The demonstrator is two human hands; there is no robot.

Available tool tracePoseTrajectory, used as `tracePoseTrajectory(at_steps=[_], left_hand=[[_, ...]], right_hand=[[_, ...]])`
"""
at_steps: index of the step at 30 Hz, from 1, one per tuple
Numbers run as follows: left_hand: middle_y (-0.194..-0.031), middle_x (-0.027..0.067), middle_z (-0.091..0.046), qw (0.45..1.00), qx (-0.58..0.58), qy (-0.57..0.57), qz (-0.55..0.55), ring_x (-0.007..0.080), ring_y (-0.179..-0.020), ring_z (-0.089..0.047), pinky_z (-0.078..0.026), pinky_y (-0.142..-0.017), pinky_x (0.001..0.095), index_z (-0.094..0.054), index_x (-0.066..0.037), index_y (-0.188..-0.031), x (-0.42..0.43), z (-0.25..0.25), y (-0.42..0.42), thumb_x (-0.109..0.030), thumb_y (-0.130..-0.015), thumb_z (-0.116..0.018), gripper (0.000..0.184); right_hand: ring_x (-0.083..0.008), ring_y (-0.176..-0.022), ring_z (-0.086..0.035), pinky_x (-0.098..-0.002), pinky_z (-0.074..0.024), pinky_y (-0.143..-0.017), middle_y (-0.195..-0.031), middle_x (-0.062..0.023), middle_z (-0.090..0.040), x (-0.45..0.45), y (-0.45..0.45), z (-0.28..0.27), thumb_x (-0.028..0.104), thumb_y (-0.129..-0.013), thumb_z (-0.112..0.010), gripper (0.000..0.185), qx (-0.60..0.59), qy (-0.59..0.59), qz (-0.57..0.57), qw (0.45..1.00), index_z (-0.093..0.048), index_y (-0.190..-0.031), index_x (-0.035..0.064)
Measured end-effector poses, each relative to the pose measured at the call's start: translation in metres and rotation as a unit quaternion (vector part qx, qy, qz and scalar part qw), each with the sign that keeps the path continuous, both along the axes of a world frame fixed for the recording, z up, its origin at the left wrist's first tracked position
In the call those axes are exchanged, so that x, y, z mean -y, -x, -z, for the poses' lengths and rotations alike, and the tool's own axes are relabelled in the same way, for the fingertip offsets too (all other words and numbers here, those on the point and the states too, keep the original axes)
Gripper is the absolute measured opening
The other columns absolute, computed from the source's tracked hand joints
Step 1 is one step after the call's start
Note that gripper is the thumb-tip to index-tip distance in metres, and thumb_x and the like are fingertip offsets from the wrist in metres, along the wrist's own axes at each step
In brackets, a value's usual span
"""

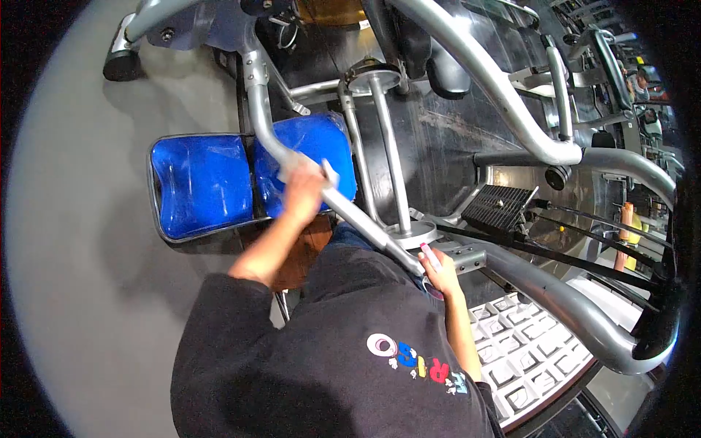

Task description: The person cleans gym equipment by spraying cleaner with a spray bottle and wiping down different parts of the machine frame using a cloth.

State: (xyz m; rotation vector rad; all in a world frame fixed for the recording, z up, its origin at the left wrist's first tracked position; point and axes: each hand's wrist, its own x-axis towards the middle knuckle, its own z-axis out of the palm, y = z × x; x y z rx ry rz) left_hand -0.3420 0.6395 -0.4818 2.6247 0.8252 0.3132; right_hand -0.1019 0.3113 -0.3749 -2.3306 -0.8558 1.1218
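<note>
My left hand [304, 191] is closed on a whitish cloth [293, 165] against the bent silver tube [349, 212]; motion blurs it a little. The tube slopes from the upper left down toward my other hand. My right hand [439, 274] is wrapped round a small pink and white object [430, 256], close to the tube's lower end. Behind my left hand lies a blue padded seat [312, 142], with a second blue pad [202, 187] to its left.
Thick silver frame tubes [504, 95] arch across the upper right. A black ribbed plate [499, 206] sits right of centre. At the lower right is a white tray of square compartments [527, 350]. People [650, 120] appear in the far right background.
</note>
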Motion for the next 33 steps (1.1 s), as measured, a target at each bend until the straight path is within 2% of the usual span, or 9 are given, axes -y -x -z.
tracePoseTrajectory(at_steps=[2, 3, 4, 6, 10, 18, 24, 26, 33], left_hand=[[-0.097, 0.0100, -0.066, 0.996, -0.029, 0.001, 0.084, 0.0272, -0.101, -0.059, -0.040, -0.098, 0.0463, -0.071, -0.014, -0.092, 0.083, -0.014, -0.037, -0.013, -0.075, -0.063, 0.019], [-0.095, 0.0067, -0.066, 0.950, -0.096, 0.291, 0.057, 0.0233, -0.103, -0.059, -0.038, -0.100, 0.0426, -0.070, -0.015, -0.093, 0.120, 0.026, -0.063, -0.016, -0.071, -0.066, 0.023], [-0.095, 0.0047, -0.066, 0.944, 0.154, 0.143, 0.255, 0.0219, -0.104, -0.059, -0.038, -0.099, 0.0418, -0.068, -0.015, -0.093, 0.127, 0.002, -0.067, -0.021, -0.075, -0.066, 0.019], [-0.109, 0.0049, -0.066, 0.933, -0.153, 0.218, 0.241, 0.0233, -0.113, -0.057, -0.035, -0.104, 0.0436, -0.062, -0.013, -0.118, 0.122, -0.021, -0.085, -0.028, -0.087, -0.060, 0.035], [-0.112, 0.0065, -0.066, 0.933, -0.212, 0.144, 0.251, 0.0222, -0.110, -0.060, -0.035, -0.105, 0.0463, -0.061, -0.012, -0.120, 0.092, -0.018, -0.075, -0.027, -0.091, -0.053, 0.034], [-0.105, 0.0156, -0.068, 0.993, -0.076, 0.062, -0.064, 0.0348, -0.098, -0.064, -0.047, -0.091, 0.0472, -0.068, -0.009, -0.103, 0.000, -0.035, -0.002, -0.016, -0.085, -0.056, 0.023], [-0.108, 0.0249, -0.064, 0.926, 0.129, 0.085, -0.343, 0.0413, -0.103, -0.060, -0.048, -0.092, 0.0444, -0.058, 0.004, -0.116, -0.053, -0.044, 0.034, -0.019, -0.093, -0.054, 0.033], [-0.128, 0.0275, -0.054, 0.935, 0.203, -0.070, -0.283, 0.0405, -0.121, -0.050, -0.038, -0.104, 0.0448, -0.053, 0.004, -0.127, -0.038, -0.045, 0.021, -0.019, -0.094, -0.052, 0.040], [-0.155, 0.0263, -0.015, 0.933, 0.171, 0.032, -0.314, 0.0469, -0.143, -0.011, -0.013, -0.118, 0.0486, -0.046, 0.000, -0.137, 0.131, 0.043, -0.053, -0.001, -0.082, -0.059, 0.056]], right_hand=[[-0.0373, -0.068, -0.062, -0.0435, -0.0470, -0.064, -0.069, -0.0191, -0.060, -0.005, 0.003, -0.004, 0.044, -0.089, -0.060, 0.045, -0.022, -0.018, 0.015, 0.999, -0.059, -0.079, 0.0001], [-0.0384, -0.071, -0.062, -0.0440, -0.0470, -0.065, -0.071, -0.0206, -0.060, -0.003, 0.000, 0.002, 0.043, -0.089, -0.059, 0.045, -0.009, -0.031, -0.012, 0.999, -0.060, -0.080, -0.0004], [-0.0384, -0.071, -0.062, -0.0440, -0.0470, -0.065, -0.071, -0.0206, -0.060, -0.003, 0.000, 0.006, 0.043, -0.089, -0.059, 0.045, -0.009, -0.033, -0.011, 0.999, -0.060, -0.080, -0.0004], [-0.0402, -0.074, -0.062, -0.0445, -0.0470, -0.067, -0.074, -0.0224, -0.060, 0.002, -0.002, 0.009, 0.043, -0.089, -0.059, 0.045, -0.003, -0.056, -0.027, 0.998, -0.060, -0.082, -0.0012], [-0.0414, -0.076, -0.061, -0.0449, -0.0467, -0.068, -0.077, -0.0227, -0.060, 0.005, -0.012, -0.005, 0.038, -0.089, -0.061, 0.040, -0.006, -0.077, -0.036, 0.996, -0.060, -0.083, -0.0015], [-0.0395, -0.072, -0.060, -0.0445, -0.0458, -0.067, -0.072, -0.0198, -0.058, 0.063, -0.033, -0.003, 0.035, -0.089, -0.062, 0.036, -0.008, -0.067, -0.022, 0.997, -0.057, -0.080, 0.0003], [-0.0362, -0.072, -0.062, -0.0404, -0.0479, -0.067, -0.073, -0.0182, -0.061, 0.101, -0.038, -0.001, 0.034, -0.088, -0.064, 0.032, -0.035, -0.065, -0.011, 0.997, -0.063, -0.085, 0.0023], [-0.0350, -0.073, -0.063, -0.0393, -0.0481, -0.067, -0.075, -0.0177, -0.062, 0.105, -0.041, -0.009, 0.033, -0.088, -0.064, 0.031, -0.044, -0.036, -0.017, 0.998, -0.064, -0.089, 0.0022], [-0.0375, -0.070, -0.056, -0.0422, -0.0448, -0.066, -0.074, -0.0182, -0.054, 0.121, -0.053, -0.023, 0.033, -0.089, -0.063, 0.035, 0.002, -0.059, -0.110, 0.992, -0.055, -0.080, 0.0000]])
